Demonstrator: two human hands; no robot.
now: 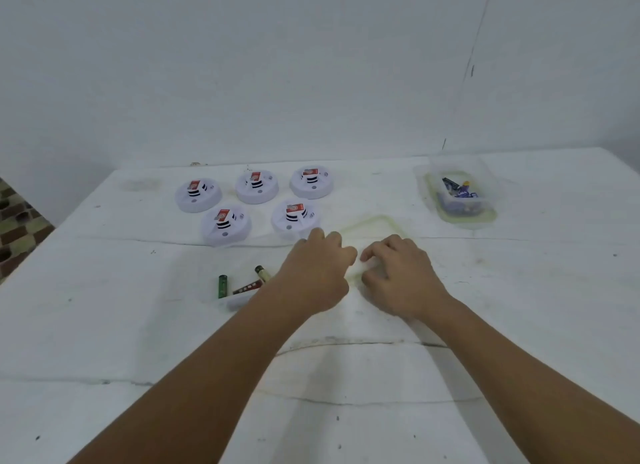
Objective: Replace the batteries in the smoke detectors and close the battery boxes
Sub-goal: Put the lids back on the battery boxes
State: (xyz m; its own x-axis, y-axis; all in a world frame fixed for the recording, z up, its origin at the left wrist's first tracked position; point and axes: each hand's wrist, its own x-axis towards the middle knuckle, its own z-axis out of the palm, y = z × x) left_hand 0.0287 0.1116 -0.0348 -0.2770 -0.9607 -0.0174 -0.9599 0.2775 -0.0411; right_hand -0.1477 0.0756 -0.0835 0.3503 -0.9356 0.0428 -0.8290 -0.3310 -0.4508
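Where both hands [346,269] meet, the clear lid [377,221] blurs indistinctly.

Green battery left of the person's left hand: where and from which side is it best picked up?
Probably across its middle, pinched on its two long sides from above. The green battery lies flat on the table, its length running toward and away from the person, with its left side open. A red battery lies close on its right, so the left hand should come down from above, not sideways.
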